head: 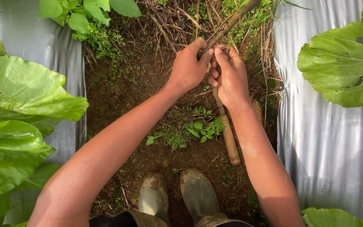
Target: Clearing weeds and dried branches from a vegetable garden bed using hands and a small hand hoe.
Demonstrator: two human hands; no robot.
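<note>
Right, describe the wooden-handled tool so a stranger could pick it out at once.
Look at the strip of bare soil running between the two silver plastic sheets. Above the muddy boots, the tool hangs down from the right hand. Its smooth, pale, rounded wooden handle sets it apart from the thin dark stick both hands grip above.

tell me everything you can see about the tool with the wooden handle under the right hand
The hand tool with a pale, rounded wooden handle points its handle end toward the muddy rubber boots. A thin, dull metal shank runs from the handle up into the right hand, which hides the working end. It is angled slightly left of vertical in the frame, over brown soil and small green weeds. The wood looks worn and smudged with dirt. Whether it rests on the ground is unclear.
</note>
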